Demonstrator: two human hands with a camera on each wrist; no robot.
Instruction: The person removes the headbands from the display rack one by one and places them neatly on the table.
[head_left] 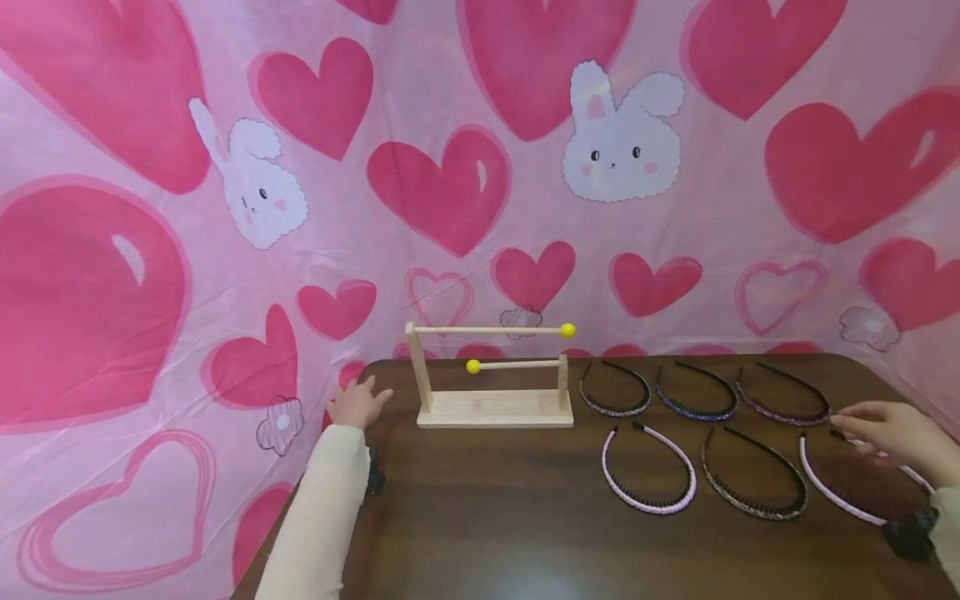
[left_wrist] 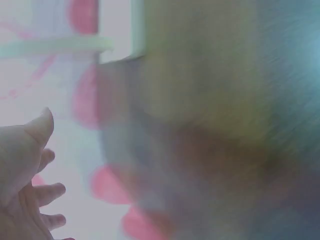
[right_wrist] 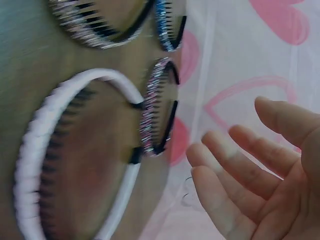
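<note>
My left hand [head_left: 358, 405], fingers spread and holding nothing, is over the table's left edge, beside a wooden rack [head_left: 495, 408]. The rack has two horizontal rods with yellow ball ends, one pointing right and a lower one pointing left. My right hand [head_left: 896, 433] is at the far right, above a white headband [head_left: 847, 507] and partly covering it in the head view. In the right wrist view its fingers [right_wrist: 240, 165] are loosely bent with nothing between them. Near it lie a pink-and-black glittery headband [head_left: 795, 417] and a brown glittery headband [head_left: 772, 512].
A pale pink headband [head_left: 652, 507], a blue glittery headband [head_left: 697, 414] and a silvery headband [head_left: 615, 411] lie right of the rack, in two rows with the others. The dark brown table [head_left: 495, 517] meets a pink heart-print cloth [head_left: 435, 83] behind and at the left.
</note>
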